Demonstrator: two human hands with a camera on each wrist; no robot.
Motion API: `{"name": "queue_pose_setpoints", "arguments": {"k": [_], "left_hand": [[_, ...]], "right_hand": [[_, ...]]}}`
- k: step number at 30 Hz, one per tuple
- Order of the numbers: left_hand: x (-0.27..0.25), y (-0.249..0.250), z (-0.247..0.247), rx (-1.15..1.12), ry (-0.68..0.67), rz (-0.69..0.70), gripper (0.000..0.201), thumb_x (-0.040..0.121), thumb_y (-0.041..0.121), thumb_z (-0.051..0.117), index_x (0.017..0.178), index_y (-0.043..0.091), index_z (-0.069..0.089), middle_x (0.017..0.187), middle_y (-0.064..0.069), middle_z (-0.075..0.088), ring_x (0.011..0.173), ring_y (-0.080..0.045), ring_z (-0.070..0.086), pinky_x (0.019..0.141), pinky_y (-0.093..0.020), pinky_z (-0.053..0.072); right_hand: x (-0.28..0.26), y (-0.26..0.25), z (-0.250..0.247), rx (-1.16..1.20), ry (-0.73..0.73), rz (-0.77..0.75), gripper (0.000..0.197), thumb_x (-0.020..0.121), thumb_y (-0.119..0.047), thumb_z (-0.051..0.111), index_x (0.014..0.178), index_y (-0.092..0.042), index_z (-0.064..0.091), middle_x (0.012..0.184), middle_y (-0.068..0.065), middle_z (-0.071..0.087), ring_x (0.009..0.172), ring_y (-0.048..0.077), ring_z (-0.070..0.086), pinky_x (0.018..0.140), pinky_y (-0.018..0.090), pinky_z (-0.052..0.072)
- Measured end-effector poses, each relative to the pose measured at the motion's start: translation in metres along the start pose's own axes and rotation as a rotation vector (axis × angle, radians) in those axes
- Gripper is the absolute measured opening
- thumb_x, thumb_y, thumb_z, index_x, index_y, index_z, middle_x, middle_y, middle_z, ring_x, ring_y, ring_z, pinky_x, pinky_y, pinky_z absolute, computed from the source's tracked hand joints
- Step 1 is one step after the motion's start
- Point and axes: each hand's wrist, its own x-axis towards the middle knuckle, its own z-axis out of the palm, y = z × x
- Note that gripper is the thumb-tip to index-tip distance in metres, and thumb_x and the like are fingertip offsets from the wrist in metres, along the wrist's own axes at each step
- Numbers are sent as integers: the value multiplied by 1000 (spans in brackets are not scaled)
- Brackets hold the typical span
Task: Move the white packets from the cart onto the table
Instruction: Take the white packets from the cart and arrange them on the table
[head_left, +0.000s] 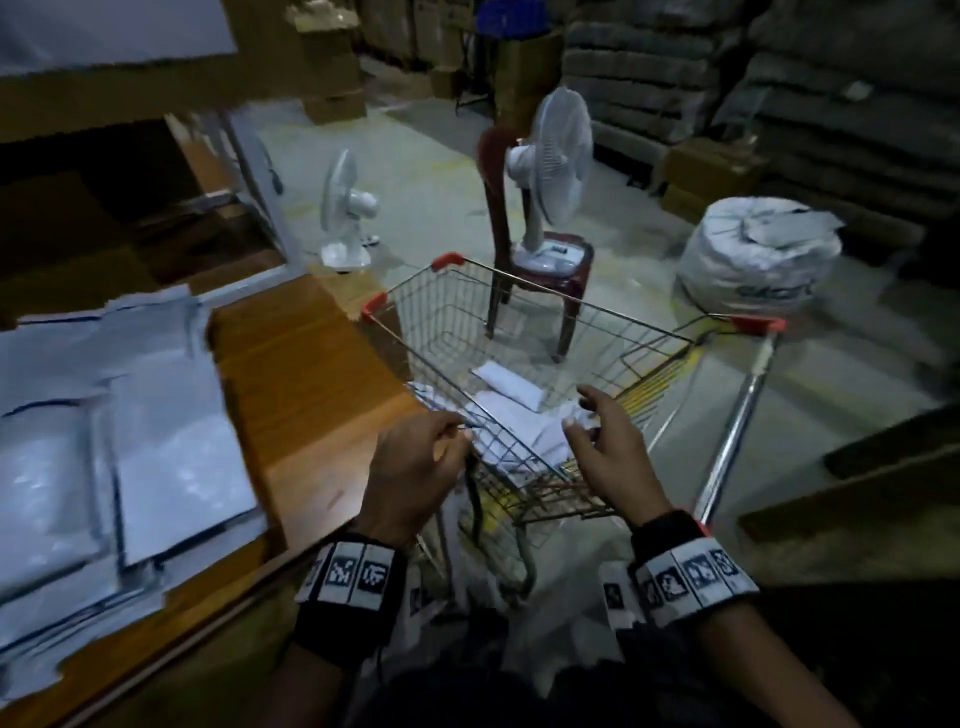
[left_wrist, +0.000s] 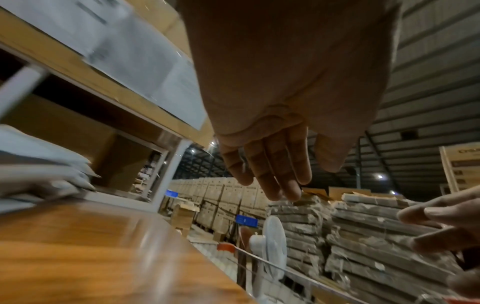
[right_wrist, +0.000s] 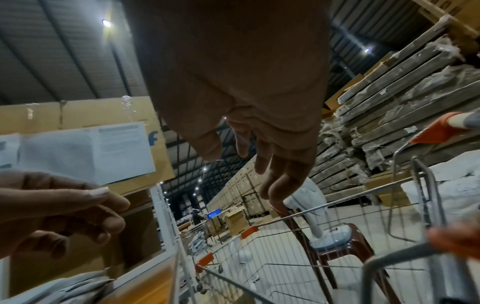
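Several white packets lie on the floor of the wire shopping cart. More white packets are stacked on the wooden table to the left of the cart. My left hand hovers at the cart's near left rim with loosely bent fingers and holds nothing. Over the packets in the cart, my right hand has its fingers spread and is empty. The left wrist view shows the left hand relaxed above the table. The right wrist view shows the right hand above the cart.
A dark red plastic chair with a white fan on its seat stands just beyond the cart. Another fan is on the floor. A full white sack sits to the right. A shelf with cardboard boxes rises behind the table.
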Motion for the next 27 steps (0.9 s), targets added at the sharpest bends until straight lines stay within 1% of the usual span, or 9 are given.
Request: {"name": "queue_pose_setpoints", "arguments": {"k": [4,6,8,11,13,19,22,24,27], "left_hand": [[47,7,28,70,-94,-20,37,90,49,51,105,22,72,92,8,71,84,-12,65,77,-37,53],[76,5,36,124,-123,-20,40,90,50,49,107,21,71,94,6,72,85,-14,66,77,-36,53],[108,-2,44,139,-131,-18,36,91,48,52,106,22,71,95,4,73,86,-15,67,77,-36,54],[161,-17,59,182,-134,-15,28,93,41,59,106,20,72,93,1,74,86,-20,68,76,-36,55],[196,-30,73,210,-164,-15,28,93,40,59,106,19,72,93,-1,73,87,-22,67,77,-36,55],[279,-75,115,244,-370,-63,32,91,38,59,113,17,69,104,-6,72,96,-28,67,83,-42,55],[310,-91,132,185,-429,-52,32,91,36,61,117,17,69,105,-3,73,100,-24,66,87,-37,53],[331,-98,145,139,-429,-28,32,92,35,62,117,17,68,102,0,73,98,-21,66,84,-33,52],[355,-105,168,119,-473,-15,32,93,34,62,117,15,68,100,-3,73,97,-23,66,83,-33,51]], "right_hand": [[36,26,-19,5,58,29,47,100,-25,55,144,-13,44,139,11,50,118,22,55,89,25,45],[57,32,-25,2,67,52,47,100,-24,55,144,-13,44,138,11,50,119,25,55,88,25,44],[81,36,-29,-12,65,71,47,100,-23,54,144,-11,44,139,11,49,123,24,52,90,27,45],[123,44,-29,-27,68,95,48,99,-24,55,144,-12,44,138,12,49,126,23,50,100,37,46],[153,53,-24,-56,75,129,48,98,-26,56,143,-13,45,137,12,51,128,24,48,102,42,45],[220,89,19,-107,17,297,47,98,-24,57,141,-8,46,135,17,53,128,30,49,102,39,42],[233,116,52,-124,-26,417,47,97,-20,57,140,-5,47,136,18,53,129,32,48,103,37,40],[237,134,74,-126,-81,512,48,97,-22,56,141,-6,46,137,18,52,128,33,49,101,37,42],[237,164,102,-153,-204,600,50,97,-25,56,141,-5,45,136,23,53,130,35,48,97,38,44]]}}
